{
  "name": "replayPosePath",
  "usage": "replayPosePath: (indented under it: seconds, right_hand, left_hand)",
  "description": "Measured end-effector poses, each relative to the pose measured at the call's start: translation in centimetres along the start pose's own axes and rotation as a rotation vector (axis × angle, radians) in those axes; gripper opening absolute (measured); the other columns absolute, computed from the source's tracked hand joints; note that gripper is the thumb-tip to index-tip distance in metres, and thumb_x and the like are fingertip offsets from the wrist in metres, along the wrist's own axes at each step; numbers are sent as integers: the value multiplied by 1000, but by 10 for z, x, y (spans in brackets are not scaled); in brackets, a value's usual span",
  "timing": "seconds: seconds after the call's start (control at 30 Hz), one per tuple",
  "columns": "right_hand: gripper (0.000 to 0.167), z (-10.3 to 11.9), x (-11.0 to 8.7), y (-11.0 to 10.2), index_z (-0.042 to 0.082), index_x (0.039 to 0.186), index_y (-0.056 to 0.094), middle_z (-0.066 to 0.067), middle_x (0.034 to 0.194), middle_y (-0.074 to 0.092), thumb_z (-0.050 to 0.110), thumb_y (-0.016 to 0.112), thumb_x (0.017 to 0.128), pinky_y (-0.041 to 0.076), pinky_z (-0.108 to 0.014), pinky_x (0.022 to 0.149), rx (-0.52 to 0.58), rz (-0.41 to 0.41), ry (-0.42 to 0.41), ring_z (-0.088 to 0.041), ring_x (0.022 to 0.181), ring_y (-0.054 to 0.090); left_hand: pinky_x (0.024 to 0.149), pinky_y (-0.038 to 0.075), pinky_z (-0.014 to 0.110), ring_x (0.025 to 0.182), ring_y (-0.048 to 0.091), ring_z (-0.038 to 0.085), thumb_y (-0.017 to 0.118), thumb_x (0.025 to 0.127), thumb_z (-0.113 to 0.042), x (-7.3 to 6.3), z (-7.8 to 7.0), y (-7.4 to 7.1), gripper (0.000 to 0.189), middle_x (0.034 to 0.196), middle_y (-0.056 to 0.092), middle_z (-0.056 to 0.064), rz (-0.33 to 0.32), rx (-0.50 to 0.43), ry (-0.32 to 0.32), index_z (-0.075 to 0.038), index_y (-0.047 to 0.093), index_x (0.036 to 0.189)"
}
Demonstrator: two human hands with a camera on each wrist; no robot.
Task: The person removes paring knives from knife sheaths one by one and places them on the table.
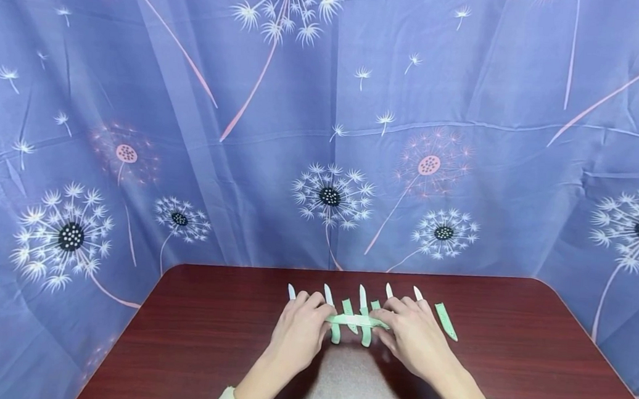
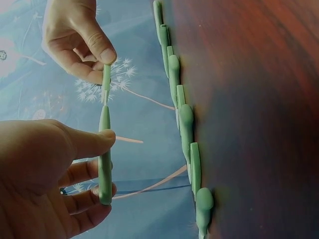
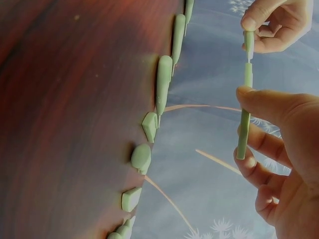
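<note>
My left hand point(image 1: 300, 328) pinches the green handle point(image 2: 104, 164) of a small paring knife between thumb and fingers. Facing it, my right hand point(image 1: 415, 336) holds a slim green blade sheath point(image 3: 244, 129) in line with the knife. A short pale stretch of blade shows between handle and sheath; how far the tip sits inside cannot be made out. Both are held level above a row of similar knives on the table, including one green-handled knife point(image 1: 366, 334) between the hands. My hands partly cover other knives in the row.
Loose green sheaths lie among the knives, one sheath point(image 1: 446, 321) just right of my right hand. The row's pale blades point away from me on the dark red wooden table point(image 1: 193, 339). A blue dandelion-print cloth point(image 1: 262, 220) hangs behind the table.
</note>
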State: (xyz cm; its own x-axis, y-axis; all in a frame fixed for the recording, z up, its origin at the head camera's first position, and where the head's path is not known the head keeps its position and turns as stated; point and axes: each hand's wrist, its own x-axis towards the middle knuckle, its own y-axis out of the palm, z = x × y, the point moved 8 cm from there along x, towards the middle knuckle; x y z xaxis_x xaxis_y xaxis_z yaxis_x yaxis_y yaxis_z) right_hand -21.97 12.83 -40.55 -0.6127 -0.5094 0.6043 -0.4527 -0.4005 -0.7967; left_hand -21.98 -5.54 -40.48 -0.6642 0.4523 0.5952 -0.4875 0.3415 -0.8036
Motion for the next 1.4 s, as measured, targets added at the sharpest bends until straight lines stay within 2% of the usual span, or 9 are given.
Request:
replayPosePath:
  seconds: [0.3,0.67,1.1,1.4]
  right_hand:
    - [34,1,1,-1,25,104,83,8,93,67,25,98,73,37,-36,72,-4,-14,-22,-17,79,55]
    - [34,-1,1,0,23,104,83,8,93,66,22,98,74,39,-37,73,9,-13,2,-17,80,56]
    - [34,-2,0,0,26,104,82,8,93,65,24,98,74,37,-35,70,-3,-4,-15,-17,80,55]
    - [33,-3,0,0,23,105,83,7,93,66,24,97,75,38,-37,71,4,-8,1,-18,81,57]
  left_hand:
    - [69,46,32,83,55,20,90,82,-13,0,3,5,24,91,61,-6,33,-11,-16,-23,79,100]
    - [69,47,32,83,54,19,89,83,-14,-1,3,7,22,91,61,-6,53,-15,-28,-22,78,101]
    - [66,43,29,80,53,19,92,79,-12,-1,3,5,27,90,60,-7,21,-19,-4,-23,79,100]
    - [68,46,31,82,55,19,91,80,-11,-1,4,7,28,91,62,-7,33,-19,-18,-23,78,101]
